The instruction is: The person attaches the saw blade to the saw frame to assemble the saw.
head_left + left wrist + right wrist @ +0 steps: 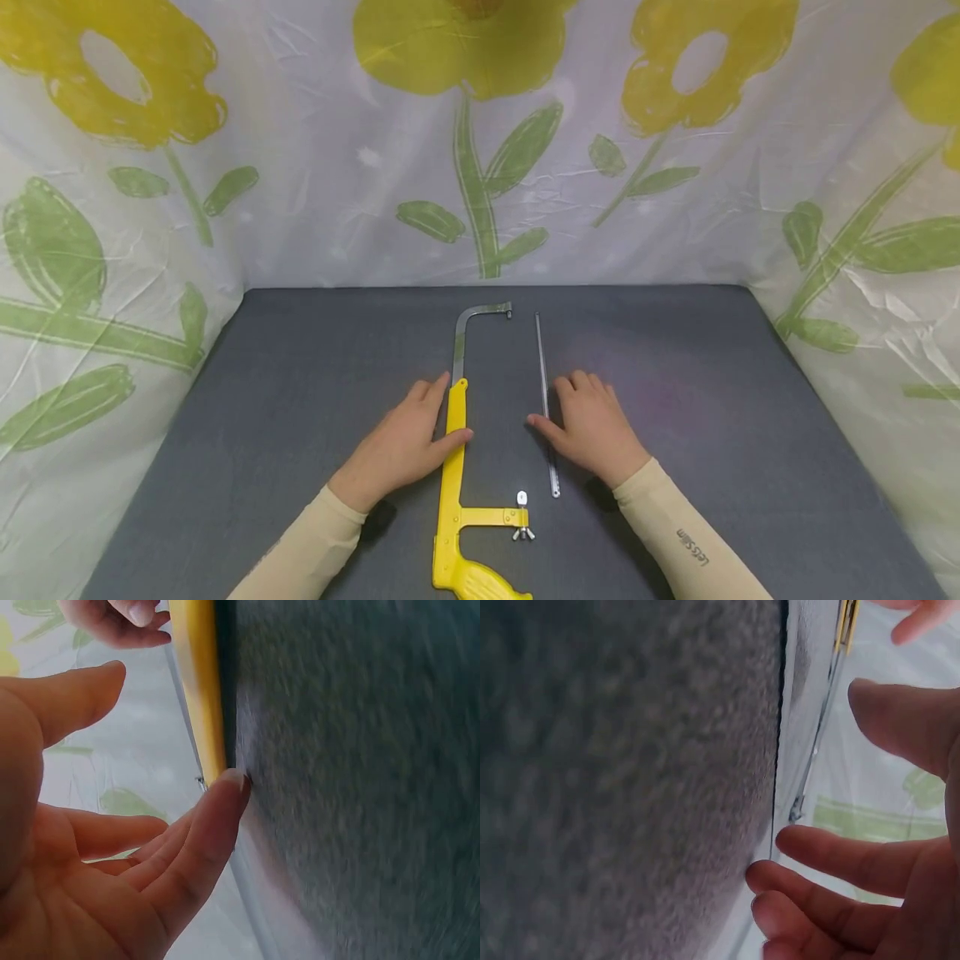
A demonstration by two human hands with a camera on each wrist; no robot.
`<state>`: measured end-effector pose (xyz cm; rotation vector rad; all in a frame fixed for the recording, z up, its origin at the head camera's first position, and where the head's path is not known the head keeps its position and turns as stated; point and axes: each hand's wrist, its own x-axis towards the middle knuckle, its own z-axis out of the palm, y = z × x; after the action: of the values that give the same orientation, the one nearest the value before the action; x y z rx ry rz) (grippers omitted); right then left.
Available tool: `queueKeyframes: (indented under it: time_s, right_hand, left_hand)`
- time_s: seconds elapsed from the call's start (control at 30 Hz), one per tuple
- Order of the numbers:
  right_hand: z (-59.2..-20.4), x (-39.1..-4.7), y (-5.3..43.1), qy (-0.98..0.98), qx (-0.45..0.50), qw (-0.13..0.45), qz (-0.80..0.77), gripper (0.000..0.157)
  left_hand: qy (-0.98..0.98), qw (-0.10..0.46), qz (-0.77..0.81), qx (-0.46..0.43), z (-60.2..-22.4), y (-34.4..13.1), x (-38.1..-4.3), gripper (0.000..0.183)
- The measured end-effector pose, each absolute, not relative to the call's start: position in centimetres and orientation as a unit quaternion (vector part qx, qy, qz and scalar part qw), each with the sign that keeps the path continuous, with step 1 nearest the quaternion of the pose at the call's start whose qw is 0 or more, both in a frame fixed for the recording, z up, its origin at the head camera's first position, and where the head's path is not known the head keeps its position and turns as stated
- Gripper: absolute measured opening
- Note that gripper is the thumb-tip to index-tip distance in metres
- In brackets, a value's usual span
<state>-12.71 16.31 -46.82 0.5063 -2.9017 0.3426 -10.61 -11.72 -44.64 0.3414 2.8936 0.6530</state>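
Note:
A hacksaw frame (451, 467) with a yellow body and handle lies on the dark grey table, its silver bow (459, 342) pointing away from me. To its right lies a loose saw blade (542, 367), thin and silver. My left hand (401, 446) is at the yellow body, thumb reaching over it and fingers along its left side. In the left wrist view that thumb stands apart from the yellow part (201, 682). Over the blade's middle extends the thumb of my right hand (596, 429), whose relaxed fingers lie to the blade's right. Neither hand grips anything.
On the crossbar near the handle sits a wing nut (523, 533) with a metal pin. A white sheet (322, 217) printed with yellow flowers and green leaves hangs behind the table (300, 350) and along both sides.

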Motion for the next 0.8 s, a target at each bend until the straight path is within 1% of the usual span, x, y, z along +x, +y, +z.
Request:
queueKeyframes:
  time_s: [0.23, 0.5, 0.67, 0.8]
  right_hand:
    - [-46.8, -12.3, 15.7, -0.977, 0.156, 0.07, 0.13, 0.049]
    - [-46.4, -12.4, 15.2, -0.98, 0.135, 0.043, 0.137, 0.035]
    - [-45.9, -12.9, 14.5, -0.984, 0.097, 0.039, 0.141, 0.036]
    - [-45.7, -12.9, 13.9, -0.988, 0.046, 0.013, 0.147, 0.038]
  left_hand:
    - [0.96, 0.084, 0.231, 0.138, -45.0, -11.4, -10.4, 0.091]
    - [0.961, 0.081, 0.226, 0.134, -45.1, -11.1, -10.4, 0.091]
    - [0.961, 0.073, 0.236, 0.127, -45.2, -10.7, -10.3, 0.089]
    - [0.959, 0.078, 0.248, 0.113, -45.3, -10.5, -10.0, 0.088]
